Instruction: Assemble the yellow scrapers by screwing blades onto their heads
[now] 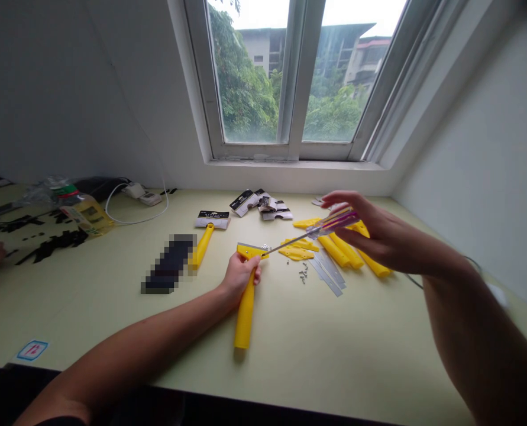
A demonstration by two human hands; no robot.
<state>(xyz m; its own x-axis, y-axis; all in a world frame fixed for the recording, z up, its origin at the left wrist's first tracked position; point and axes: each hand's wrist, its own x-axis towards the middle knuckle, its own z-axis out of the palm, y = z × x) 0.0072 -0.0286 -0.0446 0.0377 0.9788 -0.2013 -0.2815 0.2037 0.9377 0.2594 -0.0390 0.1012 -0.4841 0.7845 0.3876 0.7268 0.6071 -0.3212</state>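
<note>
Tabletop (325,349): front edge runs below the handle end of the yellow scraper (245,313), with a strip of surface between; back edge meets the wall under the window (285,118). To the right of the scraper, surface extends toward the right forearm; to the left, a dark pixelated block (170,263) and a second yellow handle (204,245) limit room. Loose screws (304,273), flat blades (329,272) and yellow plates (296,251) lie between the hands. Left hand (240,277) is closed around the scraper just below its head, handle pointing toward the front edge. Right hand (374,231), fingers partly curled, grips the screwdriver (340,219); its shaft slants down-left, tip at the scraper's head beside the left thumb. Cannot tell whether the tip sits in a screw.
</note>
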